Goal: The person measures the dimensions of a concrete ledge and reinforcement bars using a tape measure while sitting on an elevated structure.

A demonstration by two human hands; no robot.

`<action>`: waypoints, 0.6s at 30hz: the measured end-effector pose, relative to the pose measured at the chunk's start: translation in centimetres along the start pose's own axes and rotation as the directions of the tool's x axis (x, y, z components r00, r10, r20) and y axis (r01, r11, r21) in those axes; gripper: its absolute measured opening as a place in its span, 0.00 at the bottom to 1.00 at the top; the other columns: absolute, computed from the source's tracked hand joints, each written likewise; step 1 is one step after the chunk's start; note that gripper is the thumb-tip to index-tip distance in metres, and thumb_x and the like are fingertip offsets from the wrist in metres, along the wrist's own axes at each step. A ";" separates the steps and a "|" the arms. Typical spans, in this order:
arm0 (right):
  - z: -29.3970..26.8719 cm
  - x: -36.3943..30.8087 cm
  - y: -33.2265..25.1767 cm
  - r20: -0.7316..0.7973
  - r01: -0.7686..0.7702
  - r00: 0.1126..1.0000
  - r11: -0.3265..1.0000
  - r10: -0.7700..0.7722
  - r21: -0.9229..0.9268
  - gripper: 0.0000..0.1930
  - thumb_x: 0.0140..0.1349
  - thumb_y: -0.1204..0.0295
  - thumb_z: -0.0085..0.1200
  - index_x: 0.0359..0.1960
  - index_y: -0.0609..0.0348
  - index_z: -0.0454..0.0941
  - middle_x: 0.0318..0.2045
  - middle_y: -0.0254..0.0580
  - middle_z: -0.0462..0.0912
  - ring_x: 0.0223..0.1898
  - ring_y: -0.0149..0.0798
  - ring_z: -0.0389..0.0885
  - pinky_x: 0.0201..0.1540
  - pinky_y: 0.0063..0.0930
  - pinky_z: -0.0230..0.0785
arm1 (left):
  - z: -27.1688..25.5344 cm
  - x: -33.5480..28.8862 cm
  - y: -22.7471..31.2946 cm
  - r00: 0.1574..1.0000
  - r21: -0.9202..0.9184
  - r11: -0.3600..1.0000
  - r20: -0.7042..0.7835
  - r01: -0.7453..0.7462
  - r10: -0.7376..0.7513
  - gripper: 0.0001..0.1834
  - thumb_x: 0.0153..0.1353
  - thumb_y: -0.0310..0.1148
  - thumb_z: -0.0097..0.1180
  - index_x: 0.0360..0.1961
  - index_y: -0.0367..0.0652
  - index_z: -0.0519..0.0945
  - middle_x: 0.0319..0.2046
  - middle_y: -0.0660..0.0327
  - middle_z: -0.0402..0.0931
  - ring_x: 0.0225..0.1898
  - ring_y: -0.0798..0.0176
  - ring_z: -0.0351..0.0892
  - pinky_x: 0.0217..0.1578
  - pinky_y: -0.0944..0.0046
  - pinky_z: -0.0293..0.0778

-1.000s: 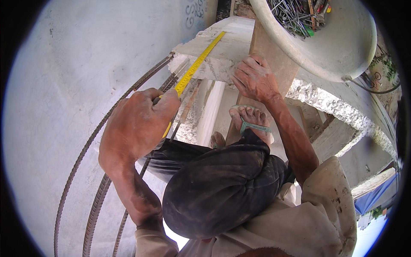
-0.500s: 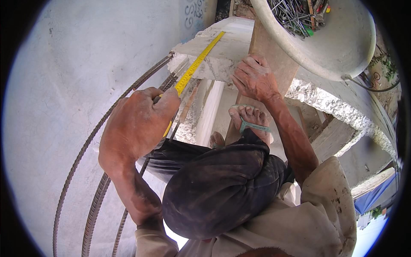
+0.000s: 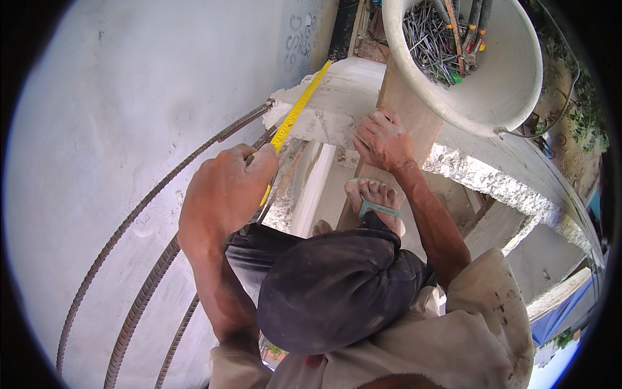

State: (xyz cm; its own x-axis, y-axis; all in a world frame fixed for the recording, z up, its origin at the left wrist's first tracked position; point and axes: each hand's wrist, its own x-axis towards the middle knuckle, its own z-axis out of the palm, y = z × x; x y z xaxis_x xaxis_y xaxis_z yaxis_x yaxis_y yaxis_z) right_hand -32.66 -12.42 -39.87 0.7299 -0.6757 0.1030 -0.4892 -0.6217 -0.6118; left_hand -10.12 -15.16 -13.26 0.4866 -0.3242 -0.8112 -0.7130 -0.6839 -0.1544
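Note:
My left hand (image 3: 227,188) is closed round a tape measure, its case mostly hidden behind the fingers with a bit of yellow showing below. The yellow tape blade (image 3: 298,117) runs out from that hand, away and to the right, across the rough white concrete ledge (image 3: 350,78). At the far side of the ledge its tip ends near the wall. My right hand (image 3: 387,141) rests with bent fingers against a wooden plank (image 3: 414,120). Its fingertips are hidden, so I cannot tell whether anything is in them. My sandalled foot (image 3: 379,201) is just below it.
A pale bucket (image 3: 512,97) with many nails (image 3: 431,45) and dark-handled tools stands at the far right. Bent ribbed steel bars (image 3: 146,201) curve along the whitish wall (image 3: 129,97) on the left. Broken concrete edges (image 3: 483,178) and open gaps lie to the right.
The view has shifted, bringing more of the bucket and its tool handles into sight. My left hand still holds the tape measure with its blade out; the right hand stays by the plank.

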 end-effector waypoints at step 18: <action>-0.5 0.5 -1.4 -0.061 -0.124 0.987 0.956 0.146 0.267 0.19 0.71 0.54 0.51 0.43 0.57 0.83 0.40 0.38 0.83 0.49 0.42 0.76 0.60 0.41 0.64 | 23.4 -1.9 -10.2 0.940 -0.996 0.047 -0.051 -0.070 0.337 0.22 0.73 0.33 0.48 0.66 0.39 0.69 0.50 0.56 0.77 0.47 0.67 0.79 0.50 0.67 0.76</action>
State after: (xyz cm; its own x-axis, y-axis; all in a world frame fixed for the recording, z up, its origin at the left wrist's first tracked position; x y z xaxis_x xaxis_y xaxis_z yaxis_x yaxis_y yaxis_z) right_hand -31.87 -12.09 -38.61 0.6204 -0.7819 0.0604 -0.4310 -0.4043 -0.8068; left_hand -15.62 7.70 -23.39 0.2431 -0.5682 -0.7862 0.4354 -0.6603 0.6119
